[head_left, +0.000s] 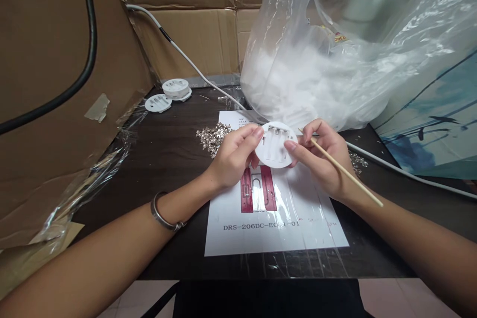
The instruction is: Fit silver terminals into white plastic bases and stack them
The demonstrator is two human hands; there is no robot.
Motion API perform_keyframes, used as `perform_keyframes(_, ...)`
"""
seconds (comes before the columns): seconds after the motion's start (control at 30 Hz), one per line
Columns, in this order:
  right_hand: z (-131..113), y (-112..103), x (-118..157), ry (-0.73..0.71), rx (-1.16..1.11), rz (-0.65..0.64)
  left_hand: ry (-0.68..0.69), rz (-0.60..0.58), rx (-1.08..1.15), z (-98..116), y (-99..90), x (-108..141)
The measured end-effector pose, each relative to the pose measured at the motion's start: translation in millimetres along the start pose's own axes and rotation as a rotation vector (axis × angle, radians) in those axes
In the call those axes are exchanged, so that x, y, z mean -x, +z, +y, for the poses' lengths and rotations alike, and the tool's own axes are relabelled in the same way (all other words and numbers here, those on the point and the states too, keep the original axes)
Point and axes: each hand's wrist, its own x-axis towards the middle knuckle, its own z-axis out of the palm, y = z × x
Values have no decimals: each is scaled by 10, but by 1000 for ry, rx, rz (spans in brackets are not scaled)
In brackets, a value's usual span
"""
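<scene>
Between my two hands is a round white plastic battery housing (275, 151), its slotted side facing me, with small metal pieces visible near its upper edge. My left hand (235, 153) pinches its left rim between thumb and fingers. The thumb of my right hand (328, 159) presses on the housing's right side. A thin wooden stick (346, 174) also lies in my right hand, slanting down over the wrist. Left of the housing, a heap of small metal contacts (214, 138) rests on the table. Beneath my hands lies a printed sheet (253, 241) under clear film.
Several white round housings (175, 88) sit at the back left. A large clear plastic bag (316, 74) of white parts fills the back right. More metal pieces (357, 161) lie beside my right hand. A white cable (201, 72) crosses the dark table (179, 198); cardboard walls (201, 35) enclose it.
</scene>
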Motion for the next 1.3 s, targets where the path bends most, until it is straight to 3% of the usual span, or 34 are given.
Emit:
perform_keyframes(0.33,9,-7,-45,282,-194,-64,-24,-15,-3,-20,-3,-4)
perform_keyframes(0.57,-38,12,-53,383,-278,-93,-34,43,-83,-25,-17,-18)
perform_keyframes(0.77,-32,20,-55,371,-282,-120,-63,-3,-95,-2,-8,-13)
perform_keyframes(1.0,-58,34,-36,376,-345,-189,-166,31,-108,7,-19,-8)
perform_keyframes(1.3,-62,64,-33,395,-368,-151,-210,15,-95,34,-13,-14)
